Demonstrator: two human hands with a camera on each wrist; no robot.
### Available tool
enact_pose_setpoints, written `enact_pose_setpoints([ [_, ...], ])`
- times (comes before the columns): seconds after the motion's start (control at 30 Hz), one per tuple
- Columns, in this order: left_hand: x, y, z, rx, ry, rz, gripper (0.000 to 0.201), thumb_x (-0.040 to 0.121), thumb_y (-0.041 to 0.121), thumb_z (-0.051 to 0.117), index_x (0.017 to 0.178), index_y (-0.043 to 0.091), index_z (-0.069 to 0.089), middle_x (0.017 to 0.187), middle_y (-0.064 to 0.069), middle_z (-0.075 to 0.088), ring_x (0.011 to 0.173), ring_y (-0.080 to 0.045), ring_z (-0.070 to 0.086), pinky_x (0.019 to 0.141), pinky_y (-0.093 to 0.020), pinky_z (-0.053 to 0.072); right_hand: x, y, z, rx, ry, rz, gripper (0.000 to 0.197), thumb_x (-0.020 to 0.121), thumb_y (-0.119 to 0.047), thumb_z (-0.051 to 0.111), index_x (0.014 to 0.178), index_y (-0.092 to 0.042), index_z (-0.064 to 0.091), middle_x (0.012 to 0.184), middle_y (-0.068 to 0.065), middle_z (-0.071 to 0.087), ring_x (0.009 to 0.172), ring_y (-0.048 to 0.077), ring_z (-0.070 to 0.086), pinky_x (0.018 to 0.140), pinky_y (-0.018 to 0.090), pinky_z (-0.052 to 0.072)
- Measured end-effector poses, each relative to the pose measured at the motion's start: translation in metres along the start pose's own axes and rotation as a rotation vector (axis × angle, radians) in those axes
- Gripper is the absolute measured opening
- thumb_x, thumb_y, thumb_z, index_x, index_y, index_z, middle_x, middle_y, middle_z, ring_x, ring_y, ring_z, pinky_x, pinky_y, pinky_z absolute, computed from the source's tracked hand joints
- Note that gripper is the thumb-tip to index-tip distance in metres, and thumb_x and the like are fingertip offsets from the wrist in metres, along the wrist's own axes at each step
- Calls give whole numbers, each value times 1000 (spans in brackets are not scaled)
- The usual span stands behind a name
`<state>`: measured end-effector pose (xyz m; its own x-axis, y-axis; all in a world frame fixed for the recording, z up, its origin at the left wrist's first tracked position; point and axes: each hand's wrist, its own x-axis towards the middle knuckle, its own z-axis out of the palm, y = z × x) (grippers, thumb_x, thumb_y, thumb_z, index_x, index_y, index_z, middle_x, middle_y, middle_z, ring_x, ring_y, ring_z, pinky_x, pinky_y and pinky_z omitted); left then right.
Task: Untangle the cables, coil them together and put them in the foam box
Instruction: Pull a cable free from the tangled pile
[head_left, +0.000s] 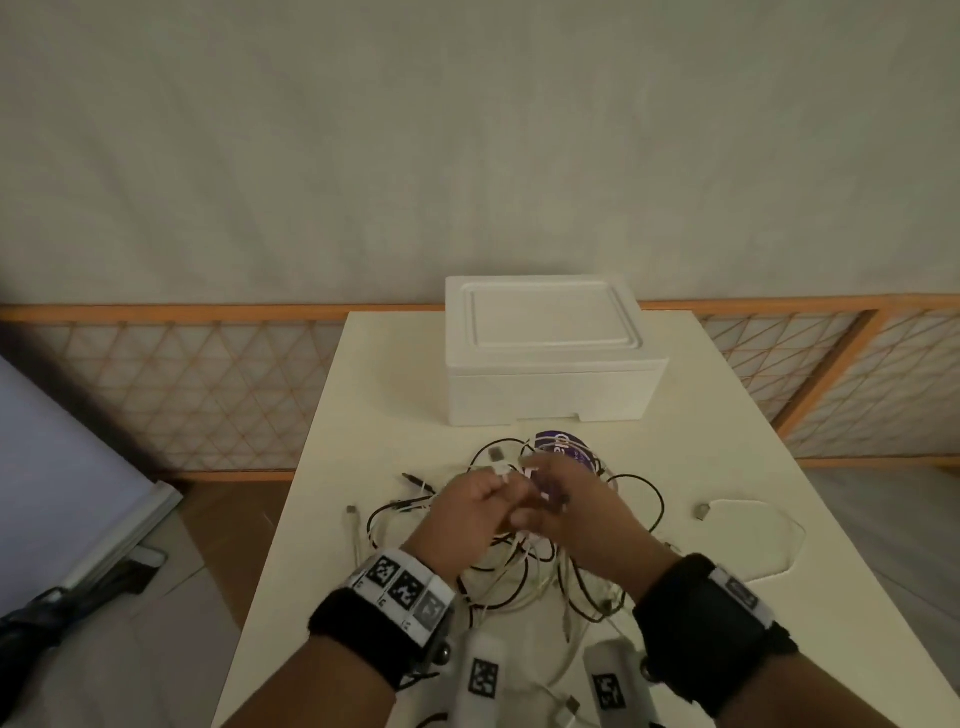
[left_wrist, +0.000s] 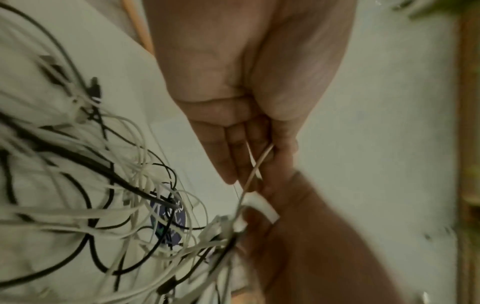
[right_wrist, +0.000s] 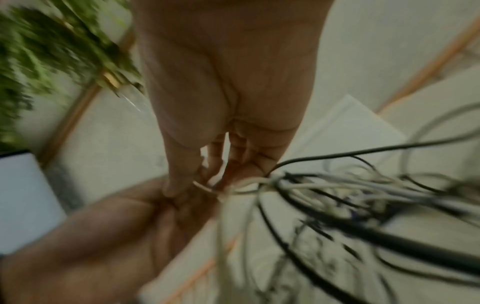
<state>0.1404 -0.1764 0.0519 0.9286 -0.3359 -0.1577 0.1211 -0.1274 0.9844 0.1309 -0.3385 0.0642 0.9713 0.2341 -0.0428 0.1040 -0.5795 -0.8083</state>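
At the lower centre of the head view, on the white table (head_left: 701, 415), a tangle of black and white cables (head_left: 524, 566), spread out under and around both hands. Raised just above the heap, the left hand (head_left: 467, 512) and right hand (head_left: 566, 512), knuckles nearly touching. Left hand: fingers curled, pinching a thin white cable (left_wrist: 255, 166) against the thumb. Right hand: fingers bent round a bunch of white strands (right_wrist: 249, 183), thumb close on them; blurred in every view. Under the heap, toward the frame's centre, a purple round label (head_left: 563, 447), partly covered by the right hand. One white cable looping off alone to the right (head_left: 763, 525). Beyond the tangle, at frame centre, the foam box (head_left: 550, 348), lid on, well apart from the hands.
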Motion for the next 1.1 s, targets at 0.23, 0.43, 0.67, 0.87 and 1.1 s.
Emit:
enact_pose_setpoints([
  [0.23,-7,3,-60,-400,359,16,23,98,16,46,96,5,65,96,-10,74,87,-21,71,72,-27,57,-8,61,12,-534,-233,138,18,90,-27,53,93,-15,67,86,-6,55,88,15,57,72,22,39],
  [0.43,-12,3,-68,-408,251,6,29,100,18,41,87,5,64,71,-8,66,73,-22,64,76,-34,55,3,17,-3,-393,-138,-31,15,86,-30,66,94,-20,73,92,-5,67,85,7,59,70,10,39],
  [0.67,5,-3,-4,200,-76,-59,13,76,34,74,81,21,76,81,-3,71,77,-10,62,83,-34,52,4,-17,-15,37,109,-62,7,80,-14,73,86,-16,76,67,-20,64,71,-6,61,66,7,44],
  [0.87,14,1,18,55,135,10,10,84,2,67,77,0,74,67,-5,71,65,-14,66,67,-30,57,1,5,-11,245,220,25,25,72,-8,79,82,-20,60,74,3,67,65,8,63,60,21,52],
  [1.1,16,21,11,-109,234,100,16,86,4,64,76,10,75,78,-6,74,72,-16,69,66,-24,57,-5,41,-8,-249,-13,16,12,83,-26,67,78,-29,57,73,-9,60,67,5,55,62,23,44],
])
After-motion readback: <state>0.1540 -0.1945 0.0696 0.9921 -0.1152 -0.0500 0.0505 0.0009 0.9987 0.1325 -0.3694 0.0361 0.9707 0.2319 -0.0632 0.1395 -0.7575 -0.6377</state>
